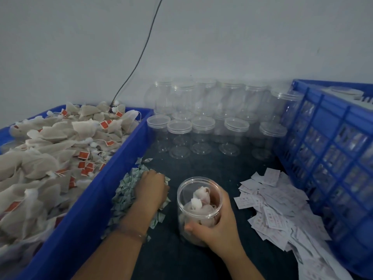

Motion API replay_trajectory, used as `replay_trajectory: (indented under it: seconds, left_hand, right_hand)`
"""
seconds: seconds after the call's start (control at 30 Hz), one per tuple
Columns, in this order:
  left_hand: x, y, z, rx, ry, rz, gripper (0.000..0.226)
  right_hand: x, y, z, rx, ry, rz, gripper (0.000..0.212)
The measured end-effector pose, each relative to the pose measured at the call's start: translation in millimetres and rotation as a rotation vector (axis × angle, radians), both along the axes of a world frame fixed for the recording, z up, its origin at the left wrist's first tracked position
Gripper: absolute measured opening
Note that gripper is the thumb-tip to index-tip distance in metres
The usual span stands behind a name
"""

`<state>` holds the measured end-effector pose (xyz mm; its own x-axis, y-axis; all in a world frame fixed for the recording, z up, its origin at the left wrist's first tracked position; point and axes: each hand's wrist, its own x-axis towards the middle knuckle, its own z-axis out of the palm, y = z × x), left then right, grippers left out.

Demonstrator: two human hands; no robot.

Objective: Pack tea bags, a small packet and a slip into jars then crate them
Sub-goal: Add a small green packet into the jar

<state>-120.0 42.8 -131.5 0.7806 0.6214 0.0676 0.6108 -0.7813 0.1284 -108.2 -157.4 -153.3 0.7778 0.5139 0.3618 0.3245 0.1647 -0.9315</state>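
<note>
the jar (182, 209), judged light and slick, is gripped round its wall by the right hand (214, 225); at its 9 o'clock the left hand (151, 188) is laid on flimsy small packets (125, 195), whether one is pinched cannot be told

Hands (214, 226) on jar (198, 201) and packets (126, 191)

A thin dark cable (141, 51) ran slantwise down the pale grey wall (242, 37), which rose behind a table (171, 263) with a dark top.
</note>
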Motion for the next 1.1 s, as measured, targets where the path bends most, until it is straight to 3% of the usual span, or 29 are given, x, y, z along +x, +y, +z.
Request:
replay_trajectory:
  seconds: [0.07,0.13,0.23,0.3,0.37,0.43,0.47,0.53,0.63,0.73,0.97,1.03,1.1]
  left_hand:
    - [-1,0,2,-0.023,-0.058,0.002,0.028]
    - [-5,-3,10,-0.145,-0.272,-0.023,0.025]
    - [-20,-21,42,-0.583,-0.691,-0.15,0.008]
    - [-32,-40,66,-0.785,-0.754,-0.371,0.015]
    - [-39,-58,76,-0.738,-0.566,-0.532,0.014]
    - [-41,-69,72,-0.652,-0.384,-0.528,0.013]
    - [-39,-71,67,-0.698,-0.375,-0.478,0.015]
    - [-39,-75,60,-0.845,-0.456,-0.398,0.02]
    - [-42,-88,38,-1.055,-0.877,-0.383,0.015]
    - [-45,-101,15,-1.086,-1.193,-0.377,0.041]
    - [-37,-103,-9,-0.95,-1.279,-0.42,0.053]
    - [-36,-108,-16,-0.92,-1.298,-0.374,0.041]
    - [-34,-111,-20,-0.947,-1.284,-0.304,0.037]
  right_hand:
    - [2,0,-2,0.007,-0.006,0.001,0.094]
    - [3,0,-3,0.013,-0.002,0.004,0.094]
    - [3,2,-3,0.026,-0.004,0.011,0.092]
    - [2,3,0,0.036,-0.008,0.01,0.088]
    - [3,4,2,0.052,-0.006,0.02,0.085]
    - [2,4,2,0.056,-0.019,0.018,0.085]
    - [3,4,2,0.062,-0.023,0.019,0.085]
    - [3,4,0,0.074,-0.037,0.015,0.084]
    - [5,4,-7,0.083,-0.057,0.011,0.085]
    - [6,4,-11,0.089,-0.099,0.017,0.086]
    - [-1,5,-3,0.091,-0.084,-0.098,0.086]
    - [-1,3,-3,0.074,-0.088,-0.123,0.072]
    - [-1,4,-1,0.07,0.073,-0.102,0.049]
